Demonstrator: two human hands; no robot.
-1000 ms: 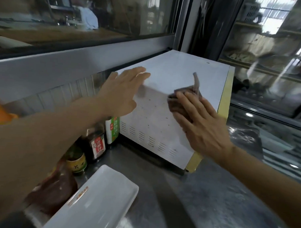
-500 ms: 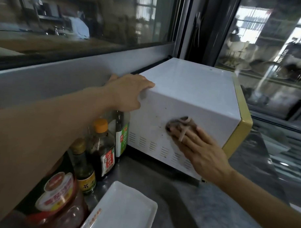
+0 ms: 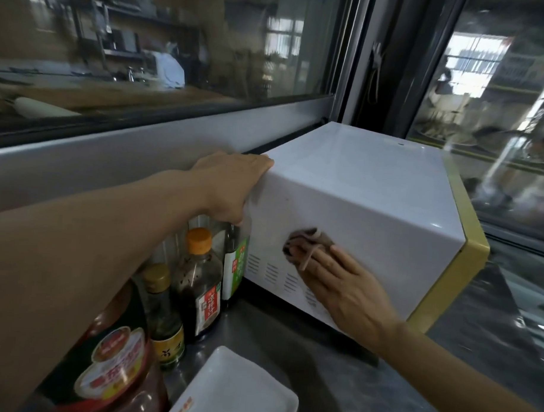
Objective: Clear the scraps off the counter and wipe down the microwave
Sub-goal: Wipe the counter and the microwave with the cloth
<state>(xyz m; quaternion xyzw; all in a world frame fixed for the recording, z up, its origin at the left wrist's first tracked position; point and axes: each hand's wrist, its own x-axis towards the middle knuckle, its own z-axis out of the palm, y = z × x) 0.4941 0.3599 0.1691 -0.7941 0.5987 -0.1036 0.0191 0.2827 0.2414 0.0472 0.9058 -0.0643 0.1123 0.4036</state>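
Against the near side wall of the microwave: right hand laid flat, fingers straight, pressing a small dark cloth onto the white panel just above the vent slots. Cloth bunched under the fingertips, one thin strand trailing across the fingers. Wrist and forearm running down toward the lower right corner of the view.

At the back upper corner of the same box: left hand hooked over the edge, fingers curled round the corner and gripping it, thumb side down against the side wall. Forearm stretched across from the left.

Microwave white, with a yellow front frame on the right; standing on a grey metal counter, back edge close under a window ledge.

Just left of the microwave, under the left forearm: row of bottles. Green-labelled bottle touching or nearly touching the side wall; next, a dark sauce bottle with an orange cap; then a smaller bottle with a gold cap; nearest, a large bottle with a red label, partly cut off.

At the bottom edge: white rectangular tray on the counter, near the bottles.

Behind: glass panes, blurred reflections only.
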